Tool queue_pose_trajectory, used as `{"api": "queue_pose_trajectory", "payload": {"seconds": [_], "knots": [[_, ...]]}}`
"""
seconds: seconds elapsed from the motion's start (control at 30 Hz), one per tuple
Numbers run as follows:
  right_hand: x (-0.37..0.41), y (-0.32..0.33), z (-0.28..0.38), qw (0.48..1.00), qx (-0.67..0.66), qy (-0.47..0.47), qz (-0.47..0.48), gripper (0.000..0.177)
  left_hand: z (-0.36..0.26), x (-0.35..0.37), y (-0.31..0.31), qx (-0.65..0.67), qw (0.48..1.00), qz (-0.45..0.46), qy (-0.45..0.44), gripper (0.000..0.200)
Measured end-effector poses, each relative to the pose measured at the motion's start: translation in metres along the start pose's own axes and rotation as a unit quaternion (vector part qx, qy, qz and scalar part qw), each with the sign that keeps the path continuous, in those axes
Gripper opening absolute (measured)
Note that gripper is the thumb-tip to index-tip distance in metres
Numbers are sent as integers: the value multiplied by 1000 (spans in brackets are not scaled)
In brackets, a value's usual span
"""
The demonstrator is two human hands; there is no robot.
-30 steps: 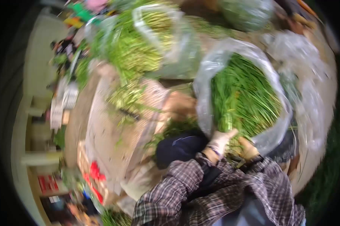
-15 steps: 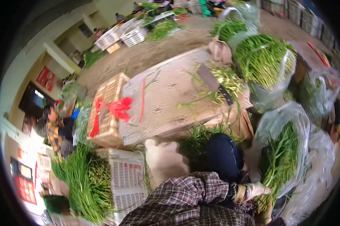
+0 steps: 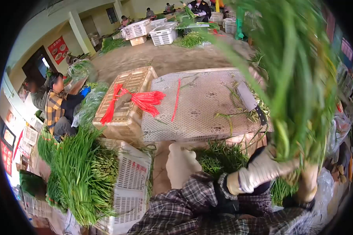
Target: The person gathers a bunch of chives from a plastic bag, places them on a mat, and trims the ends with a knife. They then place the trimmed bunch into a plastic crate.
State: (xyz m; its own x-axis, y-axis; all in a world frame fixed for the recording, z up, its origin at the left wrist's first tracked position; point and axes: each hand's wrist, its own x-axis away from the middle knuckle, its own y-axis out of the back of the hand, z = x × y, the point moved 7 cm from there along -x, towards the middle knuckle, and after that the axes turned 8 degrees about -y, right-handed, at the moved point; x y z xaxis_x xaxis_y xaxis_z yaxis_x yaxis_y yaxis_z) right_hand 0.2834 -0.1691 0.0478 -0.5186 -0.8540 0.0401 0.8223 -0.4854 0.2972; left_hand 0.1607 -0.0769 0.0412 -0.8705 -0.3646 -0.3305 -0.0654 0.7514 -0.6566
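A big bunch of long green chives (image 3: pixel 297 86) stands upright at the right of the view, smeared by motion and close to the camera. Round its lower end closes my left hand (image 3: pixel 264 170), in a white glove. My right hand (image 3: pixel 307 182) grips the same bunch on the right side; leaves and blur partly hide its fingers. Just left of the bunch, a cleaver (image 3: pixel 247 96) with a black handle lies on the patterned board (image 3: pixel 192 107) among cut stalk ends. One red strip (image 3: pixel 176 100) also lies on this board.
Red ties (image 3: pixel 147 101) rest on an upturned beige crate (image 3: pixel 123 94). At the left, a white crate (image 3: pixel 131 176) stands beside piled greens (image 3: pixel 76 172). Loose greens (image 3: pixel 225 158) lie below the board. A person in a checked vest (image 3: pixel 59 102) sits at far left.
Both hands have come up from the plastic bag at the lower right, lifting the bunch of chives. The view has tilted up, and the bunch now covers the bags at right.
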Motion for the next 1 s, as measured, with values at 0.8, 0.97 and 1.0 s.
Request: {"api": "queue_pose_trajectory", "payload": {"seconds": [0.8,0.97,1.0], "knots": [[-334,-194,-27,795,513,130,296,100,1,-56,282,158,923,-295,190,82],[-347,-196,-58,806,527,109,247,69,16,-26,290,77,957,-41,276,91],[-348,-195,-63,811,522,96,245,68,1,-20,274,-52,943,34,327,82]]}}
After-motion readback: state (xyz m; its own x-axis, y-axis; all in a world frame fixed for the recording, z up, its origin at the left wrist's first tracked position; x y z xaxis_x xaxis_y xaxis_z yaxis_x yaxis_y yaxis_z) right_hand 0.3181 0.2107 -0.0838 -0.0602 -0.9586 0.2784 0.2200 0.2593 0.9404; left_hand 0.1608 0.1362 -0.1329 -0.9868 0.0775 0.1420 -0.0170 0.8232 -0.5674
